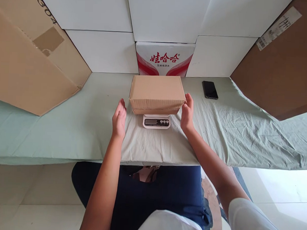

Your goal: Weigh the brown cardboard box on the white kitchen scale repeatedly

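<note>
A closed brown cardboard box (157, 88) rests on a small white digital scale (156, 122), whose display and buttons show in front of it. The rest of the scale is hidden beneath the box. To the left of the box, with a small gap between, my left hand (119, 118) is held upright, its fingers stretched out and holding nothing. My right hand (187, 111) is at the box's right side with fingers extended. Its fingertips are near the box's right edge; whether they touch it I cannot tell.
A black phone (210, 89) lies on the green cloth (97, 126) to the right. Large cardboard panels stand at left (43, 66) and right (277, 66). Behind the box are white panels (97, 50) and a white-and-red printed carton (164, 59).
</note>
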### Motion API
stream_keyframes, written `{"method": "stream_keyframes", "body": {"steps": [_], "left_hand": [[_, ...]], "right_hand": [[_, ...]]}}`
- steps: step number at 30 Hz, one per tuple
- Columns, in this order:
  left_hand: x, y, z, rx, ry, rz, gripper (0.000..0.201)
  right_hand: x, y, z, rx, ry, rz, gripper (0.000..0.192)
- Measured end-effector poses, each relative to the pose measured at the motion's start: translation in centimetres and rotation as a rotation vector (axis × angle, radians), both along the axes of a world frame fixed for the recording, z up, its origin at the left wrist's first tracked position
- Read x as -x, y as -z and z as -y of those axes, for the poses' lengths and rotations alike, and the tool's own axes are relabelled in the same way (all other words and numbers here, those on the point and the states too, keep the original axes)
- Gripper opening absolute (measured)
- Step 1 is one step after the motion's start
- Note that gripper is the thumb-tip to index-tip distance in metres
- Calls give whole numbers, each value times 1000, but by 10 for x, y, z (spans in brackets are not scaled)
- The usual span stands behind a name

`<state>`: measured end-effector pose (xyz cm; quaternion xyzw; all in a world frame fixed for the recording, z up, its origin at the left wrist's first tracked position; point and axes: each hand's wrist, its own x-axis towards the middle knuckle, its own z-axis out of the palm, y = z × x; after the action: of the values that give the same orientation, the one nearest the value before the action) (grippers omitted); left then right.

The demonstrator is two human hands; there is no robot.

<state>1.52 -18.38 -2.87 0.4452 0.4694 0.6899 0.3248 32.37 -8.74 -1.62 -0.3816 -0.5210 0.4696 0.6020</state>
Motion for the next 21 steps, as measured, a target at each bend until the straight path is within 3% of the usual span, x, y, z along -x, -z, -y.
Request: {"method": "stream_keyframes", "body": {"steps": [14, 21], "left_hand": [[-3, 3, -1, -3, 40, -7, 91], [-10, -3, 2, 24, 44, -30, 87]], "right_hand": [[1, 2, -8, 9, 0, -11, 77], [3, 6, -11, 0, -50, -2, 80]]}}
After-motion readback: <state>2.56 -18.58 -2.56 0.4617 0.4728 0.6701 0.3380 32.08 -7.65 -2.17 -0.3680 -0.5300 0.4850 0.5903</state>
